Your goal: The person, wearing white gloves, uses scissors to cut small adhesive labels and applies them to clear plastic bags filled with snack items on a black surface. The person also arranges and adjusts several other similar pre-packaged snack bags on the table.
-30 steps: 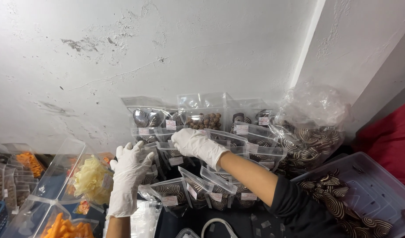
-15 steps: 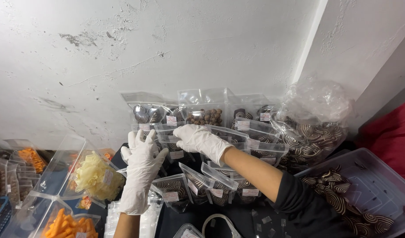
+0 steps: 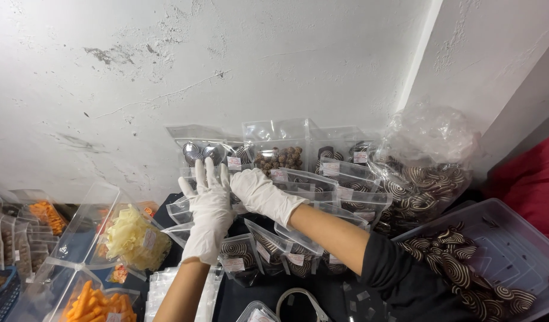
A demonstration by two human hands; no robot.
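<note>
Both gloved hands rest on stacked clear snack pouches (image 3: 298, 179) by the wall, left hand (image 3: 207, 216) fingers spread flat, right hand (image 3: 259, 194) grip unclear.

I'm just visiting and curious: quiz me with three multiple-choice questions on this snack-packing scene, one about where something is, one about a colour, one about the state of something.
1. Where is the big loose plastic bag of striped cookies?
A. right of the stacked pouches
B. left of the orange sticks
C. on the red cloth

2. What colour are the gloves on the left hand and right hand?
A. blue
B. white
C. black

3. How is the left hand?
A. clenched in a fist
B. fingers spread flat against the clear pouches
C. holding scissors

Answers: 1 A, it sits by the wall at the right end of the pouches. 2 B, both gloves are white. 3 B, its fingers fan out upward on the pouches.
</note>
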